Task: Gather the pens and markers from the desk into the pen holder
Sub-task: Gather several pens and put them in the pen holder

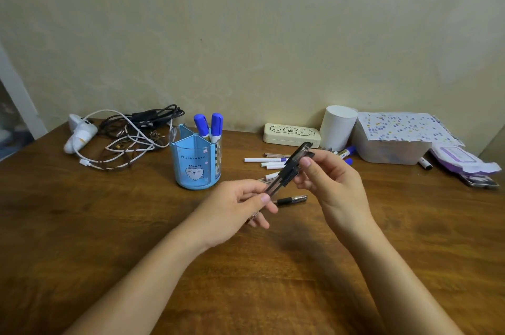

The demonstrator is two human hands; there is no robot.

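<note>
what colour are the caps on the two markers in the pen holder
Blue caps, standing in the pen holder; head view.

Dim warm light, wide-angle edge distortion

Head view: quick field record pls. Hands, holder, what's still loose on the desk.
left hand: grips lower end of black pens
right hand: grips upper end of same pens
pen holder: blue, upright, left of hands
in holder: two blue-capped markers
loose: white pens, one black pen, marker near white cup
desk: brown wood
</note>
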